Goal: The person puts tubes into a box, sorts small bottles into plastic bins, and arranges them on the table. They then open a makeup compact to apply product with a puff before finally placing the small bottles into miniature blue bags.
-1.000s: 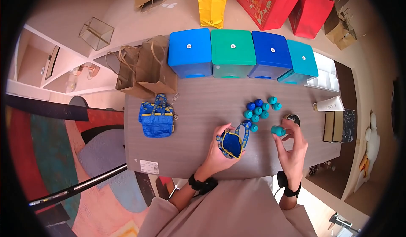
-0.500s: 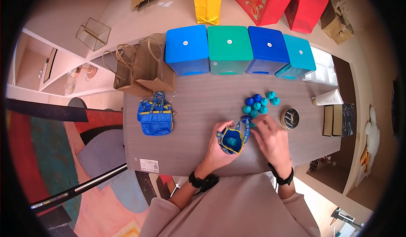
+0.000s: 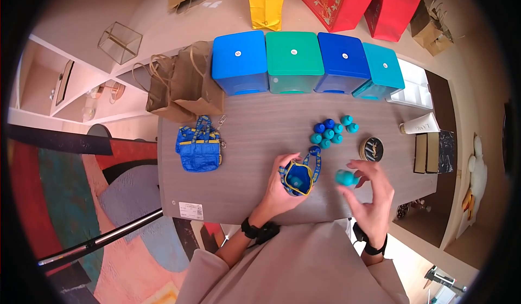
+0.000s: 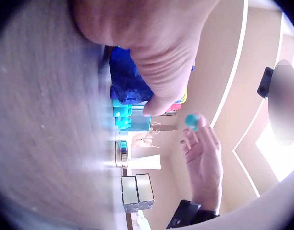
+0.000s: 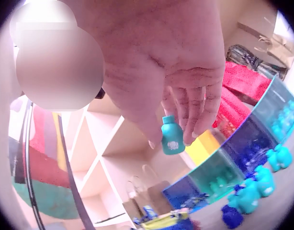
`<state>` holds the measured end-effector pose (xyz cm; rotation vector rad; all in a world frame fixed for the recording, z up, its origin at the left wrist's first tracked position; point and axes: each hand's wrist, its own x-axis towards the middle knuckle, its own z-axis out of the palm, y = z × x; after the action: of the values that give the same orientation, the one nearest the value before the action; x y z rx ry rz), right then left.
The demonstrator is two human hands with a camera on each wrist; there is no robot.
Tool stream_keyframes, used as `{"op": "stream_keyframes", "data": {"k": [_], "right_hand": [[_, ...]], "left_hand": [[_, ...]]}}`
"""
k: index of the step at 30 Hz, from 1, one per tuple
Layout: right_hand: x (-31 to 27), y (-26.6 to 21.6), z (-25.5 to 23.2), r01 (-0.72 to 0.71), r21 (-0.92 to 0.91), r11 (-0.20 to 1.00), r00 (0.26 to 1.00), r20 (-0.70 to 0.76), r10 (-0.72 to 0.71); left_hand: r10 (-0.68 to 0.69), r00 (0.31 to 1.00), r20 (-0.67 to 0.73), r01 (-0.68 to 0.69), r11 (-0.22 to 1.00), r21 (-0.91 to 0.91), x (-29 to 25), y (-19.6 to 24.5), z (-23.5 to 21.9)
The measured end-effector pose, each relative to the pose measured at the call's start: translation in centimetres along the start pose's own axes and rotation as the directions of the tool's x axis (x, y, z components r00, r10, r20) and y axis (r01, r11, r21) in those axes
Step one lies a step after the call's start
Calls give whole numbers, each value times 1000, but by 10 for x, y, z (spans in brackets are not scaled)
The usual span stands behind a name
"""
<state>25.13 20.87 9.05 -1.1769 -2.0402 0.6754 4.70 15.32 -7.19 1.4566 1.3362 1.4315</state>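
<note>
My left hand [image 3: 277, 191] grips a small blue bag [image 3: 305, 173] with yellow trim and patterned straps, its mouth facing up. A teal bottle [image 3: 295, 182] shows inside it. To the right of the bag, my right hand [image 3: 375, 200] pinches another small teal bottle [image 3: 345, 177] between thumb and fingers, above the table. In the right wrist view that bottle [image 5: 173, 139] is upright, with a white print on its side. Beyond the bag stands a cluster of several teal bottles [image 3: 330, 134] and dark blue bottles [image 3: 329, 123].
Another blue bag [image 3: 199, 155] lies at the left, near brown paper bags [image 3: 198, 90]. Several lidded boxes [image 3: 294, 54] line the table's back. A round black tin [image 3: 372, 149], a white tube [image 3: 420, 124] and dark-covered boxes [image 3: 427, 154] are at the right.
The teal bottle held a second ago is now in the bag. My right hand went to the cluster, then moved back right with another teal bottle. The left hand keeps its hold.
</note>
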Motion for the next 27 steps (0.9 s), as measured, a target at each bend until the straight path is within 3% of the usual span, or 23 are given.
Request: {"op": "stream_keyframes", "data": {"k": [4, 10, 12, 13, 16, 18, 20, 22, 24, 26, 27], "right_hand": [[5, -7, 2, 65, -19, 998, 996, -60, -66], [34, 36, 23, -36, -135, 990, 999, -16, 34], [36, 59, 42, 58, -347, 936, 998, 52, -43], [35, 67, 49, 32, -380, 924, 996, 92, 4], [18, 79, 55, -54, -393, 918, 986, 123, 111], [3, 80, 50, -50, -367, 929, 988, 117, 99], [-15, 84, 43, -152, -369, 917, 971, 116, 208], [-23, 86, 33, -141, -369, 919, 973, 117, 197], [-24, 79, 19, -260, -320, 911, 947, 102, 306], [-21, 72, 8, -265, -298, 917, 957, 34, 288], [-15, 63, 2, -256, -253, 933, 966, -88, 242]], "left_hand": [[-36, 999, -9, 36, 999, -12, -1, 2, -1], [-8, 1000, -15, 7, 1000, -25, 0, 1, 0], [-12, 1000, -7, 12, 1000, -24, 0, 1, 0], [-9, 1000, -2, 9, 1000, -22, 0, 1, -1], [-5, 1000, -9, 5, 1000, -13, 1, 3, -2], [-1, 1000, -17, 1, 1000, -11, 1, 4, -2], [-7, 1000, -16, 7, 1000, -9, 1, 4, -2], [-2, 1000, -7, 2, 1000, -1, 1, 3, -2], [5, 1000, 4, -5, 1000, 7, 1, 2, -2], [19, 1000, 6, -19, 1000, 5, 0, 0, -2], [19, 1000, 5, -19, 1000, 5, 0, 0, -2]]}}
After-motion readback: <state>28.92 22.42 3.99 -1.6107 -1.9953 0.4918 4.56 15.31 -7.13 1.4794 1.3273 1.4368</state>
